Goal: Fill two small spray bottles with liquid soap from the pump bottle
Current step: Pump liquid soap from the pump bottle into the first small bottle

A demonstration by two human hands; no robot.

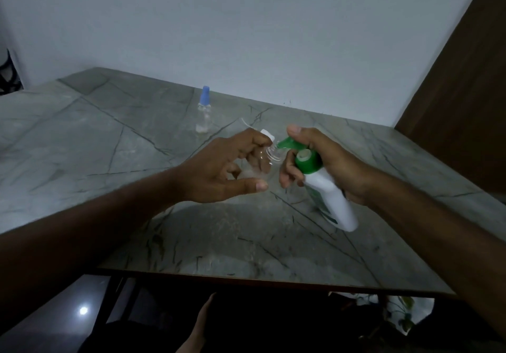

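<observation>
Soap nozzle at open bottle neck, above grey marbled table point(115, 144).

Left hand point(219, 169) curled round clear small bottle point(262, 161), tilted, threaded neck pointing right, white sprayer head point(267, 134) pinched at fingertips. Right hand point(325, 161) wrapped round white pump bottle point(332, 199), green pump point(306, 158) under forefinger, spout touching the neck. Second small bottle point(204, 111), blue cap, upright, farther back, left of centre.

Dim, bluish light with soft grain; a faint shadow lies on the counter point(246, 237), a bright glare spot point(83, 310) on the floor, edges bend outward.
</observation>
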